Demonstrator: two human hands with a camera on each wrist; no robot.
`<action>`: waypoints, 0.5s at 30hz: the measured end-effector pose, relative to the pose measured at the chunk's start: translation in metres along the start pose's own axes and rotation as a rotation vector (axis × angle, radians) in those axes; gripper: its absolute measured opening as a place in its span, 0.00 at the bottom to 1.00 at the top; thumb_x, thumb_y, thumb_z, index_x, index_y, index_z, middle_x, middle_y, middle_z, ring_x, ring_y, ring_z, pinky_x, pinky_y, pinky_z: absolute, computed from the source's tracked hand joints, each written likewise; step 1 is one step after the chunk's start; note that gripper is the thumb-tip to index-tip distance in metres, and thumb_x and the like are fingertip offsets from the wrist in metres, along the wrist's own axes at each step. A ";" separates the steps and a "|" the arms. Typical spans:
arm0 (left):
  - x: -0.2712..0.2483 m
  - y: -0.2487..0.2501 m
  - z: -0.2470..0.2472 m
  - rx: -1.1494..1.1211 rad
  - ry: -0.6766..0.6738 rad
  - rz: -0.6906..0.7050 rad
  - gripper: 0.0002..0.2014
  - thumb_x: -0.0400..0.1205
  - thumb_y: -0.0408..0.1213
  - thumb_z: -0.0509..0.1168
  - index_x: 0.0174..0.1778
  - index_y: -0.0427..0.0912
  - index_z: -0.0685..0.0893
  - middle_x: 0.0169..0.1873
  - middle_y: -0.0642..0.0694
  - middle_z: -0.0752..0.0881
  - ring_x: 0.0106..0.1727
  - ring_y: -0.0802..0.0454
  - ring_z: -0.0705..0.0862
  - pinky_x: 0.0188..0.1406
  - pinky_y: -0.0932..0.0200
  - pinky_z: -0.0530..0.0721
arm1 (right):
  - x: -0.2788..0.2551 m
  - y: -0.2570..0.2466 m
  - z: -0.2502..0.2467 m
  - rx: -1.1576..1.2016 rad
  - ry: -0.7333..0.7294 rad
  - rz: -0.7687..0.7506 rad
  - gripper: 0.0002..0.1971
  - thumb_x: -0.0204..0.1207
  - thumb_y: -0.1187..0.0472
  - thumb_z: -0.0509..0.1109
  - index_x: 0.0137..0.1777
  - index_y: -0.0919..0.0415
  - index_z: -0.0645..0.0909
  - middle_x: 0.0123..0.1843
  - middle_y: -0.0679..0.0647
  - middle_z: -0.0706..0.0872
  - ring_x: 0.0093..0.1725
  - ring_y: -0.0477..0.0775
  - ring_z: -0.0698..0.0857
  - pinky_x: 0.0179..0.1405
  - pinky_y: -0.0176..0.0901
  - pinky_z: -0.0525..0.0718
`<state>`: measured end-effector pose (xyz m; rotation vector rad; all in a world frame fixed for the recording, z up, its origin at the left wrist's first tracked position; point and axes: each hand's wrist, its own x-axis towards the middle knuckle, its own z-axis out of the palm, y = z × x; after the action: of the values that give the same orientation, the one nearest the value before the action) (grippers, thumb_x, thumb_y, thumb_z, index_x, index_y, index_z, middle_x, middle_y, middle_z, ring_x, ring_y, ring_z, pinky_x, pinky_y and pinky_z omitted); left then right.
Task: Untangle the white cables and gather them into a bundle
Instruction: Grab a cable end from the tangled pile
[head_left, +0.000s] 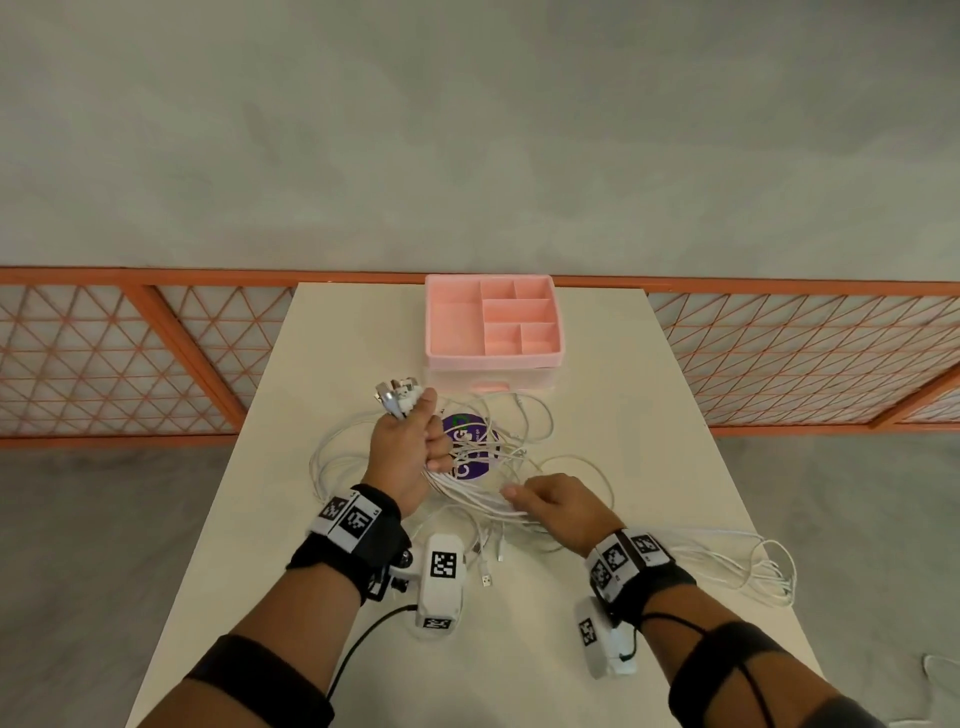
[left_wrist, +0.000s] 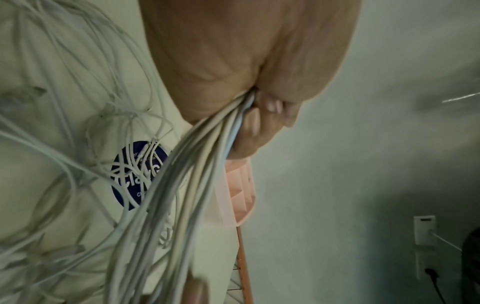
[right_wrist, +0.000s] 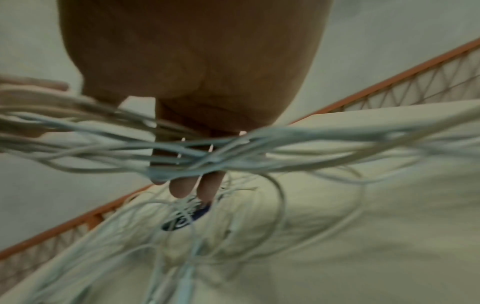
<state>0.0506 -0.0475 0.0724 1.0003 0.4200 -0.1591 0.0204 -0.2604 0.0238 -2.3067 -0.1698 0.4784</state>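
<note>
White cables (head_left: 467, 493) run as one thick strand between both hands. The left hand (head_left: 408, 447) is fisted round them, with their plug ends (head_left: 397, 396) sticking out above its thumb. The right hand (head_left: 558, 506) hooks the same strand on its fingers (right_wrist: 182, 186) (straight or curled, I cannot tell). Beyond the hands, loose loops lie across the table (head_left: 649, 415) and over a purple sticker (head_left: 475, 457). Farther still stands a pink organizer (head_left: 493, 322).
</note>
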 end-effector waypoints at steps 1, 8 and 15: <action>0.000 0.000 -0.001 0.007 0.003 0.001 0.18 0.88 0.41 0.64 0.32 0.46 0.71 0.23 0.52 0.63 0.20 0.58 0.60 0.16 0.66 0.61 | -0.002 0.011 -0.003 0.007 -0.021 0.028 0.28 0.74 0.30 0.65 0.32 0.57 0.80 0.31 0.50 0.82 0.33 0.48 0.80 0.41 0.47 0.77; -0.005 -0.017 0.004 0.129 -0.077 -0.091 0.19 0.88 0.42 0.64 0.31 0.48 0.68 0.22 0.53 0.64 0.19 0.58 0.59 0.17 0.66 0.58 | 0.001 0.053 -0.019 -0.147 0.210 -0.057 0.08 0.81 0.57 0.70 0.53 0.44 0.89 0.50 0.46 0.80 0.54 0.50 0.80 0.59 0.46 0.79; -0.004 -0.008 0.007 0.121 -0.136 -0.165 0.18 0.88 0.43 0.64 0.32 0.48 0.69 0.22 0.54 0.62 0.19 0.59 0.58 0.15 0.67 0.58 | 0.006 0.047 -0.026 -0.444 0.268 0.067 0.07 0.78 0.57 0.67 0.53 0.55 0.85 0.51 0.53 0.80 0.50 0.57 0.82 0.45 0.46 0.82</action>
<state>0.0462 -0.0575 0.0709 1.0664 0.3710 -0.4027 0.0351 -0.3090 0.0050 -2.7911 -0.0718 0.1684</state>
